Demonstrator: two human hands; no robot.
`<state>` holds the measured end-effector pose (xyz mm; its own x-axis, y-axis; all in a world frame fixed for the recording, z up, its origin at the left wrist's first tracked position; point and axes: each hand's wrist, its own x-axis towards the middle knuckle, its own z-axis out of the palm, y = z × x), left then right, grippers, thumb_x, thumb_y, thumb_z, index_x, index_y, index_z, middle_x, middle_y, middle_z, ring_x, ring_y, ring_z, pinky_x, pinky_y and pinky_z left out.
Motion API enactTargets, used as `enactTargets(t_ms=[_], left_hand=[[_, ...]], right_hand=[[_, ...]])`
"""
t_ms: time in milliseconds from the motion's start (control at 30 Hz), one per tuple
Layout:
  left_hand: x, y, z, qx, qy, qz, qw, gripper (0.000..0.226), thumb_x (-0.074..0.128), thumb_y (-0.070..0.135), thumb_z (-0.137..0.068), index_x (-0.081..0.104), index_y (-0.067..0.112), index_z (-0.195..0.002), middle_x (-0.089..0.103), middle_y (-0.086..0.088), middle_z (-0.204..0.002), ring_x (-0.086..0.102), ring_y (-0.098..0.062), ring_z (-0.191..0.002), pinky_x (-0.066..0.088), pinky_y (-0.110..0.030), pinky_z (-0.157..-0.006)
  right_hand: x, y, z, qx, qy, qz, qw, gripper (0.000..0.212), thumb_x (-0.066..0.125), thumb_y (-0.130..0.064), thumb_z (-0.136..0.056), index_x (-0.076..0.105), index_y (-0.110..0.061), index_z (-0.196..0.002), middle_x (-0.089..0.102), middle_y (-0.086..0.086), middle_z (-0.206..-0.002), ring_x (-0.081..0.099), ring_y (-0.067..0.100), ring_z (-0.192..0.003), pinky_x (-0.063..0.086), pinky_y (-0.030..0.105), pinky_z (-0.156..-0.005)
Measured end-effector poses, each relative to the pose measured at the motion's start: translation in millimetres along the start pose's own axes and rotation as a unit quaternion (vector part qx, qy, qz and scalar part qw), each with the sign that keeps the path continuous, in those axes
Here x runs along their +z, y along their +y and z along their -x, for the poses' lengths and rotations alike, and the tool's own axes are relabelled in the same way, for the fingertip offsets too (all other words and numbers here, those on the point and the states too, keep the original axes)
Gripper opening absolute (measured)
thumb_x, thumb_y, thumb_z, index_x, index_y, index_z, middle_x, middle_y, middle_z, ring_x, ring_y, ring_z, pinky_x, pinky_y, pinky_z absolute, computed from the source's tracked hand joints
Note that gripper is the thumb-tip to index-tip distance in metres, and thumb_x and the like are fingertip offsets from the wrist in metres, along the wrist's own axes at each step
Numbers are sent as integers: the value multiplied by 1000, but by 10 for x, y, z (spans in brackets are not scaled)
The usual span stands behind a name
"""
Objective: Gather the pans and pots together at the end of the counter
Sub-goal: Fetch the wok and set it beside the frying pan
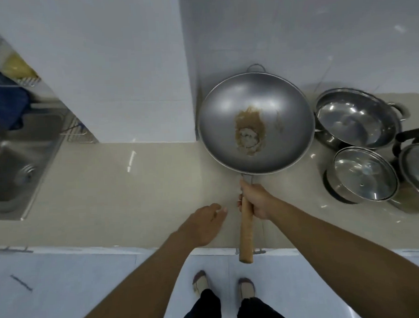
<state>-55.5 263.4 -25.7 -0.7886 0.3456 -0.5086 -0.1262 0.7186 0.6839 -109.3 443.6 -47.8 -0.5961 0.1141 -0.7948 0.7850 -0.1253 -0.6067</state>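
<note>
Beige counter (133,186): right hand (254,200) fingers clenched around wok (255,123) handle, left hand (201,225) released

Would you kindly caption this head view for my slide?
Right hand grips the grey, rust-stained wok by its wooden handle beside three steel pots; open left hand hovers nearby.

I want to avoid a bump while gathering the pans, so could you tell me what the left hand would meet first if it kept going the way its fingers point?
Probably the wok's wooden handle, gripped by the right hand; the left hand points at it.
</note>
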Motion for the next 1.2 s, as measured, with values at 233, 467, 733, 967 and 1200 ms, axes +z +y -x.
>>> enactTargets(t_ms=[233,467,733,967,1200], left_hand=[[234,121,27,-81,43,54,994,65,24,76,-87,61,27,-109,68,2,-100,66,-15,-87,52,-34,-79],[499,382,-38,-134,115,11,984,56,21,69,-95,50,21,-93,64,-9,-93,61,-30,-83,47,-37,-67],[798,591,-22,-156,171,-52,972,56,20,59,-101,50,12,-98,65,-15,-98,61,-36,-88,49,-44,-79],[873,626,127,-134,181,-55,973,61,15,58,-100,54,12,-105,63,-11,-92,59,-31,-79,52,-45,-79],[877,593,598,-96,197,-65,974,59,15,58,-100,52,12,-94,62,-10,-87,59,-31,-78,51,-49,-78]], right_hand=[[194,-64,-64,3,-37,-7,999,31,51,-35,-101,50,-5,-93,51,10,-69,58,26,-61,55,47,-76],[135,-173,-176,-1,-54,75,996,39,50,-48,-98,55,-11,-86,60,6,-63,62,21,-61,50,30,-60],[125,-64,-261,-67,15,70,995,16,52,-29,-96,52,-13,-97,57,7,-66,56,17,-45,52,30,-51],[59,7,-64,-91,26,91,991,17,48,-20,-93,51,-9,-106,59,7,-67,59,13,-37,50,27,-46],[85,142,417,-116,23,85,989,13,46,-17,-93,51,-13,-82,60,7,-68,64,17,-46,50,26,-46]])
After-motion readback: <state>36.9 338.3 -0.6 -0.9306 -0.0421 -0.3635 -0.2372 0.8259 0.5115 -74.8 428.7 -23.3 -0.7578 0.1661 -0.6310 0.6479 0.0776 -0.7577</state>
